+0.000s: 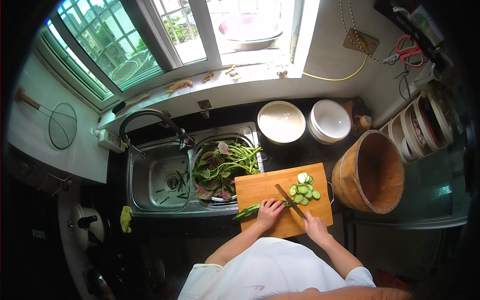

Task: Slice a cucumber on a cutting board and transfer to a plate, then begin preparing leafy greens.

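A green cucumber [247,211] lies across the lower part of a wooden cutting board [258,187]. My left hand [269,214] presses on it, fingers bent over its right portion. In my right hand [317,227] is the handle of a kitchen knife [289,200], whose blade points up and to the left, at the cucumber's cut end. Past the blade, several round cucumber slices [303,189] lie in a loose overlapping group on the board's right side. Whether the blade is inside the cucumber cannot be made out.
Left of the board, a double steel sink [157,202] holds leafy red-green amaranth [221,165] in its right basin; a black faucet [150,113] arches over it. Behind stand a cream bowl [281,122] and stacked white bowls [331,119]. A wooden bucket [345,180] stands close at right.
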`<act>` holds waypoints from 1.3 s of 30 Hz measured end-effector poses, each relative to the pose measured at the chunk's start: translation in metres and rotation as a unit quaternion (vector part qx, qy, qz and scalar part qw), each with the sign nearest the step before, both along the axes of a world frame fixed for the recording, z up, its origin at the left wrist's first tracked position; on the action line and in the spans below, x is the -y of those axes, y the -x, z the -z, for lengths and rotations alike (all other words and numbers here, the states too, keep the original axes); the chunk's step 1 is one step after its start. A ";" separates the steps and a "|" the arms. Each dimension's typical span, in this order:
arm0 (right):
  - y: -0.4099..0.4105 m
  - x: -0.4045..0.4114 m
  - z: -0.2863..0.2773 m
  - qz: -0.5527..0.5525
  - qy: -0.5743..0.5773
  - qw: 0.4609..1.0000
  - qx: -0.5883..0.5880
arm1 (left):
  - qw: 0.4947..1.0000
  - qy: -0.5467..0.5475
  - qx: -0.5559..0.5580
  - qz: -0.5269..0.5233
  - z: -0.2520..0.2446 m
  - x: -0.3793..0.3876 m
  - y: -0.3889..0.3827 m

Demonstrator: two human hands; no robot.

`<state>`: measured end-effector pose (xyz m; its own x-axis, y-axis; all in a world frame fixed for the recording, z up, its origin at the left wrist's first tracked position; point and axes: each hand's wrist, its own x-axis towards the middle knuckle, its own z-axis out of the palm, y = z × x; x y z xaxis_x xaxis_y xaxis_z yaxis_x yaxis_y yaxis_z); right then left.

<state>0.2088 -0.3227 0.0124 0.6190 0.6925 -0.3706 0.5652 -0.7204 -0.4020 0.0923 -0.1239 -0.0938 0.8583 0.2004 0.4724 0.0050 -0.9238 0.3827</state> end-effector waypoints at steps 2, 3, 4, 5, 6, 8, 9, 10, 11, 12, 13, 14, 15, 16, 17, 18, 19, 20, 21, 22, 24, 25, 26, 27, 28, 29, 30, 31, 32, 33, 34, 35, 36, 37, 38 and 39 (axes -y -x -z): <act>0.001 0.000 -0.003 -0.003 0.005 1.000 0.004 | 1.000 0.004 -0.001 0.001 -0.001 0.001 -0.001; 0.002 0.000 -0.004 -0.006 0.007 1.000 0.005 | 1.000 0.003 0.000 0.000 -0.003 0.001 -0.001; 0.002 -0.002 -0.001 -0.002 0.005 1.000 0.000 | 1.000 0.003 0.001 -0.001 -0.004 0.001 -0.001; 0.002 -0.004 0.005 0.003 0.003 1.000 -0.004 | 1.000 0.001 0.002 -0.001 -0.005 0.001 -0.002; 0.002 -0.005 0.012 0.008 0.002 1.000 -0.010 | 1.000 0.000 0.003 -0.001 -0.006 0.002 -0.002; 0.000 -0.006 0.033 0.011 0.001 1.000 -0.014 | 1.000 0.006 0.007 0.004 -0.007 0.003 -0.002; -0.002 -0.009 0.035 0.010 0.000 1.000 -0.017 | 1.000 0.012 0.007 0.004 -0.005 0.003 0.000; -0.005 -0.007 0.036 0.010 -0.004 1.000 -0.020 | 1.000 0.019 0.007 0.005 -0.004 0.002 0.000; -0.010 -0.005 0.036 0.010 -0.007 1.000 -0.023 | 1.000 0.025 0.012 0.006 -0.002 0.001 0.000; -0.012 -0.007 0.030 0.009 -0.010 1.000 -0.027 | 0.999 0.031 0.017 0.007 -0.002 -0.001 -0.001; -0.013 -0.007 0.024 0.007 -0.010 1.000 -0.025 | 0.999 0.037 0.022 0.008 -0.001 -0.002 -0.001; -0.012 -0.005 0.014 0.004 -0.009 1.000 -0.022 | 0.999 0.032 0.021 0.008 -0.001 -0.004 -0.001; -0.011 -0.002 0.004 0.004 -0.007 1.000 -0.020 | 0.999 0.029 0.019 0.010 -0.001 -0.003 -0.002; -0.010 0.000 0.000 0.002 -0.005 1.000 -0.021 | 0.999 0.026 0.017 0.012 -0.002 -0.003 -0.002; -0.009 0.002 -0.003 0.000 -0.002 1.000 -0.022 | 0.999 0.026 0.017 0.012 -0.002 -0.003 -0.002; -0.007 0.003 -0.005 -0.002 0.002 1.000 -0.023 | 0.999 0.027 0.017 0.011 -0.002 -0.003 -0.002; -0.006 0.003 -0.007 -0.002 0.005 1.000 -0.023 | 0.999 0.028 0.017 0.009 -0.003 -0.003 -0.001; -0.005 0.002 -0.008 -0.001 0.009 1.000 -0.022 | 0.999 0.027 0.016 0.011 -0.002 -0.003 -0.002; -0.004 0.001 -0.008 -0.001 0.012 1.000 -0.022 | 1.000 0.024 0.015 0.013 -0.002 -0.003 -0.002; -0.004 0.000 -0.008 -0.002 0.014 1.000 -0.025 | 1.000 0.022 0.014 0.016 -0.001 -0.003 -0.001; -0.006 0.001 -0.005 -0.004 0.016 0.999 -0.031 | 1.000 0.020 0.015 0.017 -0.001 -0.002 -0.001; -0.007 0.001 0.002 -0.005 0.011 0.999 -0.036 | 1.000 0.018 0.016 0.019 -0.001 -0.002 -0.001; -0.006 0.001 0.013 -0.006 0.006 0.999 -0.040 | 0.999 0.022 0.014 0.018 -0.002 -0.001 -0.001; -0.007 0.001 0.025 -0.006 0.000 0.999 -0.044 | 0.999 0.026 0.014 0.017 0.000 -0.001 -0.001; -0.008 0.002 0.033 -0.002 -0.015 0.999 -0.051 | 0.999 0.028 0.014 0.016 0.000 -0.001 -0.001; -0.008 0.005 0.042 0.003 -0.030 0.998 -0.057 | 0.999 0.030 0.014 0.017 -0.001 0.000 -0.002; -0.010 0.005 0.050 0.005 -0.048 0.997 -0.065 | 0.999 0.028 0.013 0.016 -0.001 -0.002 -0.003; -0.012 0.008 0.057 0.029 -0.069 0.992 -0.104 | 0.999 0.028 0.011 0.019 -0.001 -0.002 -0.003; -0.015 0.014 0.062 0.054 -0.090 0.984 -0.144 | 0.999 0.033 0.008 0.021 -0.002 -0.001 -0.001; -0.019 0.017 0.064 0.075 -0.113 0.974 -0.181 | 0.999 0.035 0.008 0.020 -0.002 -0.002 -0.001; -0.021 0.021 0.066 0.082 -0.126 0.972 -0.178 | 0.999 0.037 0.007 0.019 -0.001 -0.003 -0.002; -0.023 0.024 0.068 0.088 -0.138 0.971 -0.176 | 0.998 0.051 0.009 0.020 -0.001 -0.005 -0.003; -0.024 0.024 0.061 0.088 -0.123 0.975 -0.161 | 0.998 0.066 0.009 0.021 -0.002 -0.006 -0.003; -0.023 0.019 0.047 0.087 -0.108 0.979 -0.147 | 0.996 0.081 0.007 0.021 -0.003 -0.008 -0.002; -0.026 0.018 0.028 0.077 -0.068 0.988 -0.118 | 0.996 0.087 0.013 0.005 -0.005 -0.009 -0.002; -0.027 0.018 0.008 0.069 -0.027 0.993 -0.088 | 0.996 0.092 0.019 -0.008 -0.015 -0.010 -0.004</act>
